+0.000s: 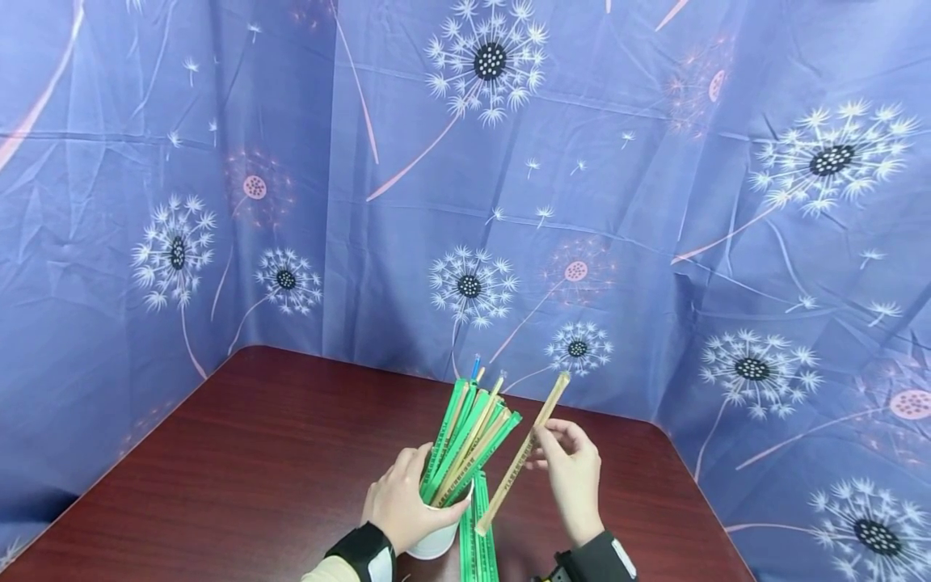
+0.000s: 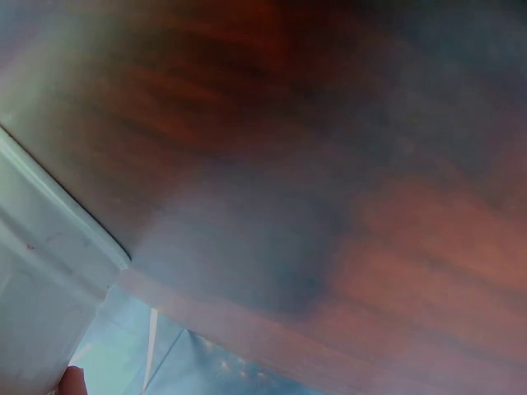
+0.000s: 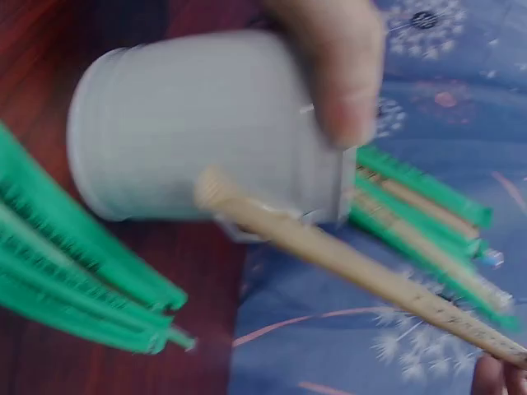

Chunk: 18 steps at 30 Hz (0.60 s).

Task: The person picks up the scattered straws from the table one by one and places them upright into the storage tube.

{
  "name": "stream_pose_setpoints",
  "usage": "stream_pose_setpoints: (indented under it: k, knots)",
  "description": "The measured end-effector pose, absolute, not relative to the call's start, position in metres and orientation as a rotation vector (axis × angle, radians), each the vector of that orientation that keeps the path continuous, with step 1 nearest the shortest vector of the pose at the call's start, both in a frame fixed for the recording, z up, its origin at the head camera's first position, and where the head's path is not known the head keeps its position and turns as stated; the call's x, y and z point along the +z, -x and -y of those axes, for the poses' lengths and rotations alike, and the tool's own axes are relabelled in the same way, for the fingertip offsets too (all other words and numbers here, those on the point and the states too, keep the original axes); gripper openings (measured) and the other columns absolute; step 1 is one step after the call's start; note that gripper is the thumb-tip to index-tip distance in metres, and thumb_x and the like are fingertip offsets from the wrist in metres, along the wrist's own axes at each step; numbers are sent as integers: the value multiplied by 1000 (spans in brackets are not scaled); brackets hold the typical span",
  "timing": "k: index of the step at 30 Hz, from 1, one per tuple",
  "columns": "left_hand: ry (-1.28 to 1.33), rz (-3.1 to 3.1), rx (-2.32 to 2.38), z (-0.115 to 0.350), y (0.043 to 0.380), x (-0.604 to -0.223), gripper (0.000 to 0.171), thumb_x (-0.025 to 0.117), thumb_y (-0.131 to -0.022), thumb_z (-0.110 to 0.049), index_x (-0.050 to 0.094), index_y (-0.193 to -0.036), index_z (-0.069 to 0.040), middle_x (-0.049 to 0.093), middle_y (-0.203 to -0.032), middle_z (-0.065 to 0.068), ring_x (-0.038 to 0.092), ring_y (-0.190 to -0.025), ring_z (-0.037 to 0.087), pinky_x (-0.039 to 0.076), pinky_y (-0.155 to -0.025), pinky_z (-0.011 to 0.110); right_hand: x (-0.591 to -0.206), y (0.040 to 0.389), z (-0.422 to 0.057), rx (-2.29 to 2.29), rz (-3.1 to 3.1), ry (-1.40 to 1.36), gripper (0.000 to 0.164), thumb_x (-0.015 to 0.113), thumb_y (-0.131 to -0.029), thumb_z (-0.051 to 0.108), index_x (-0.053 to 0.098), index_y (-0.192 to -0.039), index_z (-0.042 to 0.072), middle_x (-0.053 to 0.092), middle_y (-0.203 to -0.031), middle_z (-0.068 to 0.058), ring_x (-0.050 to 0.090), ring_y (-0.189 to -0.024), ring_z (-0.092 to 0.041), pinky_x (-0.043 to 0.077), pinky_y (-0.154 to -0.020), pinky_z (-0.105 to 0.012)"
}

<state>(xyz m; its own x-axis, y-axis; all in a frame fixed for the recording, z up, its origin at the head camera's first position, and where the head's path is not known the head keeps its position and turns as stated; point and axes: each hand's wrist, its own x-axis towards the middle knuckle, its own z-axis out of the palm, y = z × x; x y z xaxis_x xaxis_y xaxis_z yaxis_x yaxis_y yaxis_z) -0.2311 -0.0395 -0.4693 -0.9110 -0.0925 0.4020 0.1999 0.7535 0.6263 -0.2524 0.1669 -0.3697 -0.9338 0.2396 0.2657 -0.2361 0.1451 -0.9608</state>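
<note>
My left hand [image 1: 403,501] grips a white cup [image 1: 434,545], thumb across its front near the rim. Out of the cup fan several wrapped straws [image 1: 454,453], some in green wrappers and some in tan. Just right of the cup, my right hand [image 1: 575,481] pinches one tan wrapped straw [image 1: 518,459] partway along; it slants with its lower end towards the cup. In the right wrist view this straw [image 3: 346,265] crosses in front of the cup [image 3: 189,123]. The left wrist view catches only the cup's side [image 2: 41,263] and a fingertip.
Several green wrapped straws [image 1: 478,541] lie on the dark red-brown table [image 1: 254,461] beside the cup, towards the front edge. A blue cloth with dandelion prints [image 1: 407,267] hangs behind the table and along its sides.
</note>
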Motion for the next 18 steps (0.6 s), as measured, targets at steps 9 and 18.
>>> stream_pose_setpoints:
  k: [9, 18]
  knots:
    - [96, 2557, -974, 41, 230, -469, 94, 73, -64, -76, 56, -135, -16, 61, -114, -1, 65, -89, 18, 52, -63, 37, -358, 249, -159, 1977, 1768, -192, 10, 63, -95, 2, 58, -99, -6, 68, -72, 1, 69, -60, -14, 59, -57, -37]
    - [82, 2545, -969, 41, 231, -469, 88, 74, -65, -74, 57, -132, -21, 60, -108, -5, 64, -85, 14, 50, -62, 33, -377, 255, -154, 1876, 1923, -119, 18, 67, -93, 5, 60, -102, -9, 72, -79, -3, 72, -66, -16, 60, -62, -39]
